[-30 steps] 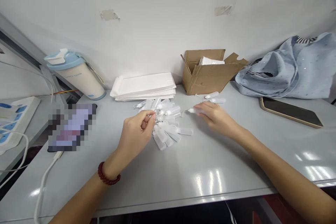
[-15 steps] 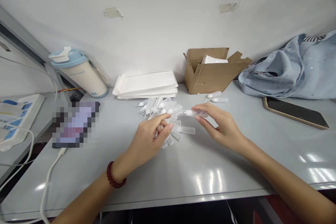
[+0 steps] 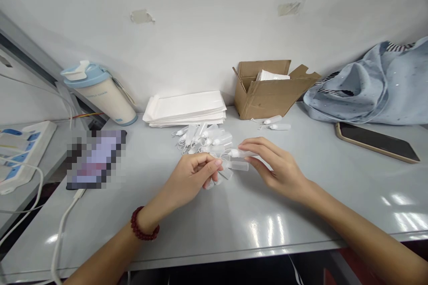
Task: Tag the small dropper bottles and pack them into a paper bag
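A pile of small translucent white tubes (image 3: 200,136) with thin loops lies on the grey table in front of a stack of white envelopes. My left hand (image 3: 197,173) is pinched at the loops of a bunch of tubes, some of which fan out below and beside its fingertips. My right hand (image 3: 277,167) has thumb and fingers around the rear end of one tube (image 3: 242,153), whose tip points left toward my left fingertips. Another tube (image 3: 239,166) of the bunch lies just below it. The loop ends are hidden by my left fingers.
Behind are the white envelope stack (image 3: 185,107), an open cardboard box (image 3: 267,93) and two loose tubes (image 3: 280,127). A tumbler (image 3: 103,93) and a blurred phone (image 3: 96,158) with a cable stand left; a dark phone (image 3: 377,142) and blue cloth bag (image 3: 361,84) lie right.
The tube at my right hand has moved down and left, nearer my left hand. My left index finger has come down against the thumb.
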The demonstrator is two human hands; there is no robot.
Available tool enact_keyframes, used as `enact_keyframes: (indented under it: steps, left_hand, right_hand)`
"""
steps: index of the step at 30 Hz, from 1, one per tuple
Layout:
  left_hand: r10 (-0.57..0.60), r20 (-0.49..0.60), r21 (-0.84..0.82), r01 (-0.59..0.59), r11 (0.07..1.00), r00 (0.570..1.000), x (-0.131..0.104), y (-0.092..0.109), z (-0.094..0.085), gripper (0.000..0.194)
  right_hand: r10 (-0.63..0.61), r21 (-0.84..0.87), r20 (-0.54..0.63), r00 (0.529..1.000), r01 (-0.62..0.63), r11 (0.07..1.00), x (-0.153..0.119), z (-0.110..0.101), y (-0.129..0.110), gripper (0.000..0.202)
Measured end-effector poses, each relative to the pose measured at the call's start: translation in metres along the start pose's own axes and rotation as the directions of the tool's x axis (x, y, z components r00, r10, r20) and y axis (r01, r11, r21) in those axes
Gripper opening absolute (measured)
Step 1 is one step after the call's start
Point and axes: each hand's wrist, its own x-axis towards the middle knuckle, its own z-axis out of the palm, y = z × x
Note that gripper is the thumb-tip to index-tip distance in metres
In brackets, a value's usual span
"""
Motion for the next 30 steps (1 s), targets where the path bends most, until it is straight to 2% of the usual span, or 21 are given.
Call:
enact_keyframes:
  steps: [6,10,17,30]
  left_hand:
    - [-0.05,-0.033,-0.235,0.041,0.971,0.998,0.002,-0.001,-0.002,0.026]
    - [-0.085,-0.014,-0.32,0.076,0.944,0.996,0.002,0.0,-0.001,0.027]
    - [-0.09,-0.006,-0.367,0.082,0.927,0.996,0.003,-0.001,0.003,0.032]
    - [-0.1,0.0,-0.371,0.093,0.924,0.995,0.001,0.001,0.002,0.032]
  right_hand:
    - [0.022,0.07,-0.001,1.0,-0.021,0.997,0.001,-0.002,-0.004,0.029]
    - [0.039,0.109,0.013,0.999,-0.04,0.993,0.0,-0.001,-0.007,0.029]
    - [0.043,0.162,0.039,0.998,-0.049,0.986,0.0,0.001,-0.011,0.03]
    - [0.052,0.136,0.036,0.998,-0.057,0.989,0.0,0.0,-0.013,0.029]
